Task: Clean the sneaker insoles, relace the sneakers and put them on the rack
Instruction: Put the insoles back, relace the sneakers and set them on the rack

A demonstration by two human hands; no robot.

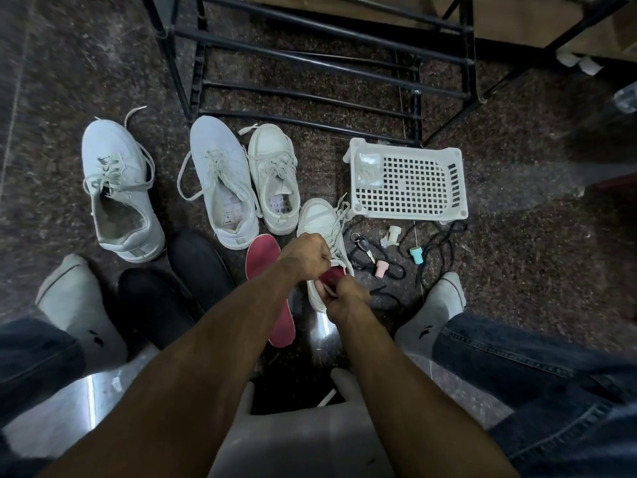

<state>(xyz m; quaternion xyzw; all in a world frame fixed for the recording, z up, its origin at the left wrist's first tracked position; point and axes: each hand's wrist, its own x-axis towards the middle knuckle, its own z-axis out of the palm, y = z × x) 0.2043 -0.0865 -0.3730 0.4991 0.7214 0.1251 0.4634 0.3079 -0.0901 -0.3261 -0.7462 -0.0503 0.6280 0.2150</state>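
- Right hand (348, 294) pinches the red insole (330, 277) at the heel opening of a white sneaker (325, 243), just below frame centre.
- Left hand (305, 255), fingers curled, grips that sneaker's collar.
- A second red insole (267, 258) lies on the floor just left.
- Three more white sneakers stand at centre left; the black rack (310, 63) stands at top centre.
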